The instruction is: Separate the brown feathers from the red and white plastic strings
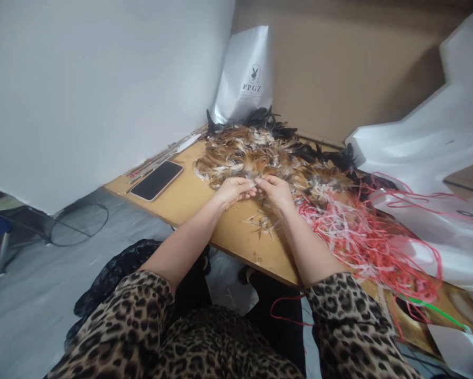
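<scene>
My left hand point(236, 192) and my right hand point(275, 193) meet over the table, fingertips almost touching. Both are closed in a pinch. What looks like a brown feather with pale fluff point(255, 172) is between the fingertips, though it blends into the pile behind. That pile of brown and whitish feathers point(236, 152) spreads just beyond my hands. Black feathers point(263, 122) lie along its far side. Below my hands, a few loose feather scraps point(263, 223) are scattered on the wooden table point(189, 202).
A phone point(157, 180) lies at the table's left, beside thin sticks point(157, 163). A silver-white bag point(247, 73) stands at the back. Tangled red and white strips point(362, 239) cover the right side, near white sheeting point(402, 152). A black bag point(113, 279) is on the floor.
</scene>
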`<state>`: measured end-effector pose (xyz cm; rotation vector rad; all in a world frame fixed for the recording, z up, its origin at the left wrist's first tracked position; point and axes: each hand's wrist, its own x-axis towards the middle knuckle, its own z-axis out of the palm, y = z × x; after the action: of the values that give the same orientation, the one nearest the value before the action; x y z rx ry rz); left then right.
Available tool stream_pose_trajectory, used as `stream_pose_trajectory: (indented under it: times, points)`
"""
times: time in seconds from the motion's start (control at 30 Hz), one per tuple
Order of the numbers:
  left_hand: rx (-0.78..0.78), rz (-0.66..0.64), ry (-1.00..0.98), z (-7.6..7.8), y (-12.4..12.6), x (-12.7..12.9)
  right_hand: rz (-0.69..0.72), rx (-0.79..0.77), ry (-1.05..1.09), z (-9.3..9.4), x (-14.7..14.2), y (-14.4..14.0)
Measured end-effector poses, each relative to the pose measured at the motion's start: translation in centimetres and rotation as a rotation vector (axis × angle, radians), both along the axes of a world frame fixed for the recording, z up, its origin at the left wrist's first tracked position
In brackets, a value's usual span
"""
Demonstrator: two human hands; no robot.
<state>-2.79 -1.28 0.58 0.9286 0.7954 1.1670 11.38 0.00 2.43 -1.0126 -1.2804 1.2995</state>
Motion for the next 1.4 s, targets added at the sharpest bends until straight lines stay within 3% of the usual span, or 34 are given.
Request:
stream_pose_trajectory:
  times: [0.23,0.6,0.73,0.83,0.93,1.1,1.2,1.4]
  points:
    - [0.026,0.013,0.092,-0.1,0.0,0.3,-0.030,0.059,-0.025,-0.2,0.3,0.3]
    - [0.017,-0.006,0.134,0.6,-0.7,0.4,-0.036,0.005,0.062,-0.7,-0.3,-0.1]
    - [0.057,0.102,0.085,0.5,0.0,0.0,-0.039,0.070,0.032,-0.8,-0.2,0.2]
    - [0.045,0.246,-0.037,0.4,0.7,-0.6,-0.062,0.220,-0.138,-1.1,0.3,0.7]
    - [0.007,0.338,-0.120,0.4,1.0,-1.1,-0.095,0.415,-0.451,-1.4,1.0,1.0]
    - [-0.011,0.325,-0.136,0.4,1.0,-1.0,-0.017,0.707,-1.011,-1.3,1.1,0.3]
    - [-0.002,0.335,-0.138,0.2,1.0,-1.0,0.015,0.755,-1.213,-1.0,0.6,-0.2]
    - [-0.018,0.366,-0.129,0.3,1.1,-1.1,0.001,0.707,-1.347,-0.5,-0.2,-0.9]
